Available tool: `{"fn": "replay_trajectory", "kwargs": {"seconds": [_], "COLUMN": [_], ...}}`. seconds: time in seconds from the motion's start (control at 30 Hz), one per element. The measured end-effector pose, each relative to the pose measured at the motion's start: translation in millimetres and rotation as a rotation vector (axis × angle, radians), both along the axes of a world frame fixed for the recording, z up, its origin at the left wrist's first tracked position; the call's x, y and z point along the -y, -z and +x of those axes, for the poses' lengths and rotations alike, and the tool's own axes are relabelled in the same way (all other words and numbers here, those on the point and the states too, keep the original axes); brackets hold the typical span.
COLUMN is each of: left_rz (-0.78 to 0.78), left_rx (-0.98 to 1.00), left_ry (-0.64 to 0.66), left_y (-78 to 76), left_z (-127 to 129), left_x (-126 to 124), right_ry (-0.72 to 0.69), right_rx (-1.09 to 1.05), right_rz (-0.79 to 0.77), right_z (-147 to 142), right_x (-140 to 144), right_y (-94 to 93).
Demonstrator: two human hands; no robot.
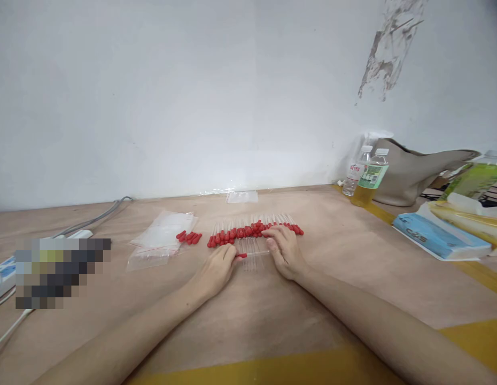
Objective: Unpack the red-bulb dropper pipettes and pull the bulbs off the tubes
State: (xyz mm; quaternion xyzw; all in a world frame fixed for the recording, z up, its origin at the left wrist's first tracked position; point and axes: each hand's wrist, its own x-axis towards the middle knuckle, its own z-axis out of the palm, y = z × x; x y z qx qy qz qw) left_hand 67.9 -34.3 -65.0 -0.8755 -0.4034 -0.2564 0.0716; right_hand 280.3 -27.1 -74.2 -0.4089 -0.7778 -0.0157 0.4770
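My left hand (219, 267) is closed, its fingertips pinching the red rubber bulb (241, 255) of a dropper. The dropper's clear tube (256, 253) points right and ends by my right hand (286, 250). My right hand has its fingers stretched over the bulbs of a row of droppers (242, 232), thumb apart from the index finger. These droppers lie side by side with their clear tubes pointing toward the wall. Between my hands, several bare clear tubes (250, 263) lie on the table. A small pile of loose red bulbs (188, 237) rests left of the row.
Clear zip bags (162, 235) are stacked at left, and another bag (242, 197) lies by the wall. A power strip (78, 234) with cables is at far left. Bottles (371, 179), a grey-brown container (401, 176) and a blue tissue pack (436, 235) stand at right.
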Motion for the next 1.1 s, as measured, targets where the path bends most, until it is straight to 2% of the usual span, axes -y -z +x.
{"fn": "replay_trajectory", "kwargs": {"seconds": [0.07, 0.13, 0.27, 0.47, 0.67, 0.8, 0.97, 1.1], "left_rz": [0.049, 0.083, 0.135, 0.198, 0.246, 0.209, 0.184, 0.134], "left_rx": [0.042, 0.092, 0.145, 0.173, 0.044, -0.061, -0.177, -0.179], "left_ry": [0.039, 0.055, 0.098, 0.126, 0.090, 0.099, 0.112, 0.136], "left_y": [11.4, 15.8, 14.2, 15.5, 8.2, 1.8, -4.2, -5.3], "left_z": [2.8, 2.7, 1.9, 1.4, 6.2, 10.0, 9.9, 8.1], "left_x": [2.0, 1.5, -0.6, -1.2, -2.7, -3.5, -1.5, 0.9], "right_ry": [-0.049, -0.079, -0.110, -0.105, -0.139, -0.211, -0.234, -0.230], "right_rx": [0.127, 0.217, 0.328, 0.388, 0.372, 0.369, 0.384, 0.413], "right_rz": [-0.010, 0.009, 0.061, 0.057, 0.042, 0.053, 0.141, 0.227], "right_z": [-0.7, -1.4, -1.2, -2.8, -6.7, -7.5, -5.7, -4.6], "right_x": [0.5, -0.4, -5.2, -6.7, -4.4, -6.3, -6.7, -3.3], "right_y": [-0.3, 0.7, 4.8, 5.3, 5.8, 10.6, 13.1, 10.2]}}
